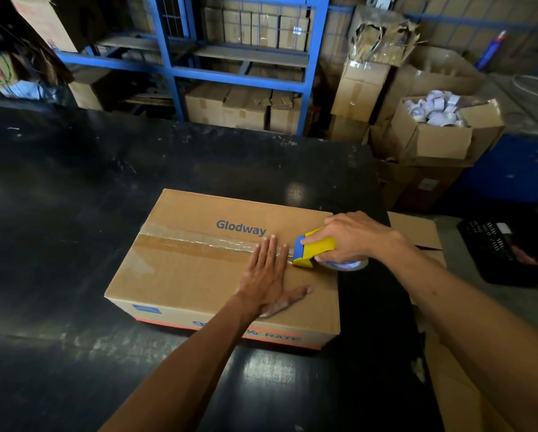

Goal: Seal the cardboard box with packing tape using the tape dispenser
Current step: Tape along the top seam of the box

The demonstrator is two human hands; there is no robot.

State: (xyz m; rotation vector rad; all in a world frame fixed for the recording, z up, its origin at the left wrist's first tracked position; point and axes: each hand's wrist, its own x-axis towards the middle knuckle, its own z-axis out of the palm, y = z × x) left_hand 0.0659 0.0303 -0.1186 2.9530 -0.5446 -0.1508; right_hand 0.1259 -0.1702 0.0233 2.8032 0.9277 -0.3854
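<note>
Black table (74, 188), glossy and scuffed, with pale scratches and patches of reflected light. A closed cardboard box (199, 275) lies flat on it, toward the right edge and nearer the front than the far edge, its long side running left to right. The box bears the word "Glodway" on top and an orange band along the base of its front wall. Left of the box and beyond it, the surface is bare.

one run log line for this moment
right hand gripping yellow-and-blue tape dispenser at seam's right end | left hand flat on brown cardboard box | clear tape over seam
</note>
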